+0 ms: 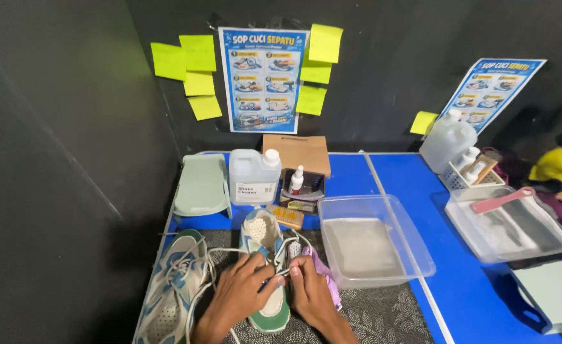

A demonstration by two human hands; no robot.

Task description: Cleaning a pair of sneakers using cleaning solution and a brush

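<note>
Both the left hand (pixel 239 290) and right hand (pixel 313 290) apparently pinch a lace on the green-soled shoe (pixel 265 255).

1. A blue poster (pixel 263 79) with small shoe pictures hangs on the dark wall at twelve o'clock.
2. Yellow-green sticky notes (pixel 190 75) flank it.
3. A second blue poster (pixel 492 89) leans at two o'clock.
4. A white jug (pixel 254 176) with a white label stands below the first poster.
5. A brown cardboard box (pixel 297 153) sits beside it.

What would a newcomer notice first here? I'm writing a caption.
Both hands, left hand and right hand, meet on a shoe at bottom centre, with a second shoe to its left. A clear tub of water sits to the right on the blue table, under a poster ringed by yellow notes.
</note>
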